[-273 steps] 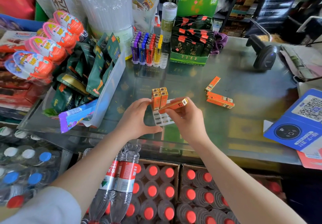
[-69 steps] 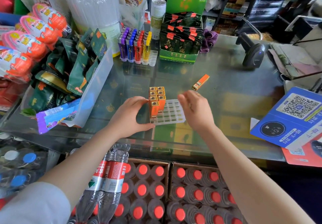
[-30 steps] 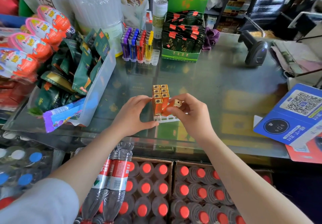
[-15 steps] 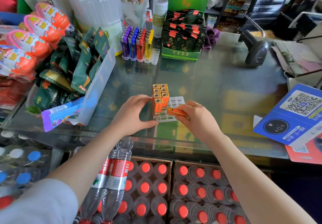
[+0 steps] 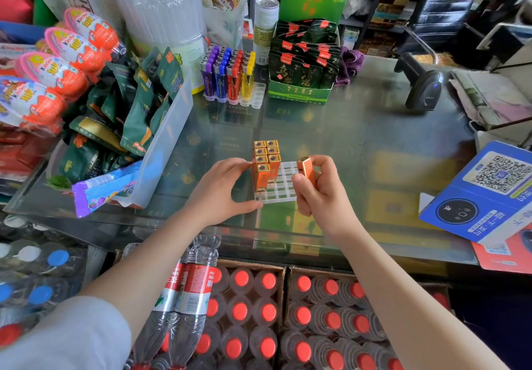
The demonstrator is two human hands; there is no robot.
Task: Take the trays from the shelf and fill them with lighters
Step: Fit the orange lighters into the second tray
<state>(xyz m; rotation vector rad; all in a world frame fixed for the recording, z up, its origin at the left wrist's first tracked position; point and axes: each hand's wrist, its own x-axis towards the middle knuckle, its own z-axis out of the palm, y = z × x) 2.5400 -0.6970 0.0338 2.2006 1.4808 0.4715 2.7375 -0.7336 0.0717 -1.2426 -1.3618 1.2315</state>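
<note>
At frame centre, the right hand [image 5: 319, 194] has just turned its pinched orange rectangular lighter [image 5: 305, 168] upright, ready for the clear gridded plastic tray [image 5: 283, 189]; the left hand [image 5: 221, 191] steadies the tray with fingers relaxed.

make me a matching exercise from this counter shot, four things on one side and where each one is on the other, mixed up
Things:
1. orange lighter
2. clear tray
3. barcode scanner
4. coloured lighters

Places:
A. far right of the glass counter
B. flat on the glass between the two hands
C. pinched upright in the right hand
D. standing in a rack at the back, left of the green display box

Pairs: 1-C, 2-B, 3-A, 4-D
</note>
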